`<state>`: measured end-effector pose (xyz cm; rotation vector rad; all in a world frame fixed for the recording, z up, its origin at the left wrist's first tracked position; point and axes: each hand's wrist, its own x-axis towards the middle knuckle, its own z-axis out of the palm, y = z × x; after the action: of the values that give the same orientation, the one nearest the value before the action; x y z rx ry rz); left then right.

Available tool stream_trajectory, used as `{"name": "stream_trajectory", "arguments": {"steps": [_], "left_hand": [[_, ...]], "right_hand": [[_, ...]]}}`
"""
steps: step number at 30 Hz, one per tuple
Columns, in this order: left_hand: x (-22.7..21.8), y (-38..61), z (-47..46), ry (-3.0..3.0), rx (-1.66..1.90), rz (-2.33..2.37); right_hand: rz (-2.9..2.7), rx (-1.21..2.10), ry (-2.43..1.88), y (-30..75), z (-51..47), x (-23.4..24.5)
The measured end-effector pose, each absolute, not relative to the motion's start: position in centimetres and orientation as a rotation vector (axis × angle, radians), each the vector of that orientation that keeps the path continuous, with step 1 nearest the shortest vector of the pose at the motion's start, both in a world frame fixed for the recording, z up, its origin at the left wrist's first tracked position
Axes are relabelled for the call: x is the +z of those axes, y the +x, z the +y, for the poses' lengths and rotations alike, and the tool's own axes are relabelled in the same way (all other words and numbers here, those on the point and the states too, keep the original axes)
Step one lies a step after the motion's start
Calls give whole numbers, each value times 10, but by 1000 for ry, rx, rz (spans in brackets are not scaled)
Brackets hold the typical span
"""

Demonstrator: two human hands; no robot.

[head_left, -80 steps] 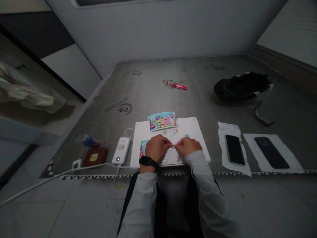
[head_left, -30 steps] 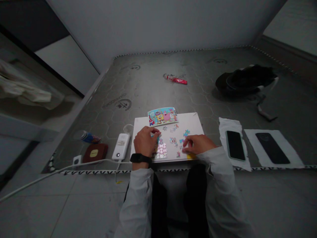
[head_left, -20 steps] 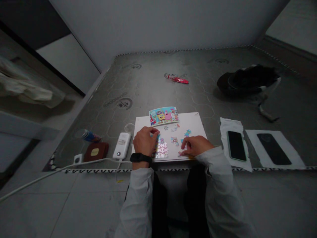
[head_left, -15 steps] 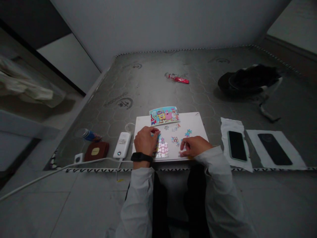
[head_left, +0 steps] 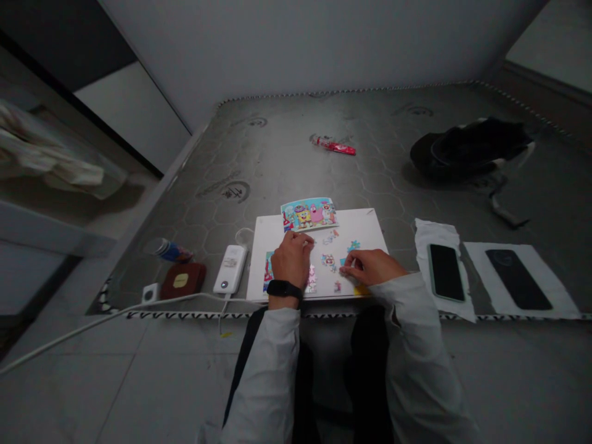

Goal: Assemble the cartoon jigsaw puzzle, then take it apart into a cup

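A white board point(head_left: 365, 228) lies at the near edge of a grey mattress point(head_left: 287, 154). A colourful cartoon picture card point(head_left: 308, 213) rests on the board's far edge. Loose puzzle pieces point(head_left: 329, 261) are scattered on the board, and a joined block of pieces point(head_left: 268, 271) shows left of my left wrist. My left hand point(head_left: 291, 260), with a black watch on its wrist, reaches toward a piece near the card, fingers curled. My right hand point(head_left: 372, 266) rests on the board's right side, fingertips pinched at a small piece.
A white power bank point(head_left: 230, 269) with a cable, a brown case point(head_left: 180, 280) and a can point(head_left: 165, 249) lie left of the board. Two phones point(head_left: 444, 263) point(head_left: 518, 279) on white cloths lie right. A red wrapper point(head_left: 335, 145) and a black cap point(head_left: 467, 151) sit farther back.
My left hand has moved right and forward off the joined block, toward the picture card. My right hand has shifted slightly on the board's right side.
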<state>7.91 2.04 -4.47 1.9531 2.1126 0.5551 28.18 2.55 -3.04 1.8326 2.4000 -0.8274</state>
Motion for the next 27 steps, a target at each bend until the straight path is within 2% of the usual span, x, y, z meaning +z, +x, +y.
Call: {"name": "stream_trajectory", "arguments": {"steps": [10, 18, 22, 27], "left_hand": [[-45, 76, 22, 1897, 556, 2081], [-40, 74, 22, 1778, 775, 2002], [-32, 74, 23, 1667, 925, 1756], [-27, 73, 24, 1553, 906, 1563]], "right_hand": [[2408, -839, 1896, 285, 25, -30], [2439, -868, 1885, 287, 27, -33], [2478, -915, 1879, 284, 28, -32], [2586, -1057, 1838, 268, 26, -26]]}}
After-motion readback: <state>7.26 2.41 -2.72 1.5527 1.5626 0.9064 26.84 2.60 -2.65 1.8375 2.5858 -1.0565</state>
